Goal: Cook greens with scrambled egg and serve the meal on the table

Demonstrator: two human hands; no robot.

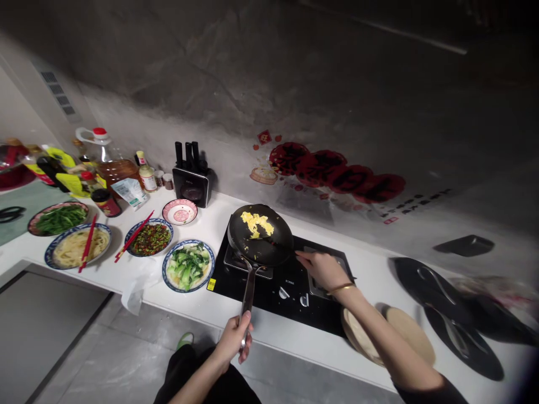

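Note:
My left hand [236, 339] is wrapped round the long metal handle of a dark frying pan [275, 230]. The pan sits over the left burner of a black cooktop [269, 289]. Pieces of yellow scrambled egg [256, 224] lie towards its far side. At the pan's right, my right hand [324, 270] is closed on a dark spatula [354, 278], whose handle end sticks out behind the hand. The spatula's blade hardly shows against the black pan. A gold bracelet circles my right wrist.
Left of the cooktop stand a plate of bok choy [189, 266], a bowl of chopped peppers [149, 238], noodles [78, 247] and greens [61, 219]. A knife block [191, 185] and bottles [101, 154] line the wall. Round boards [410, 336] and black trays [463, 342] lie right.

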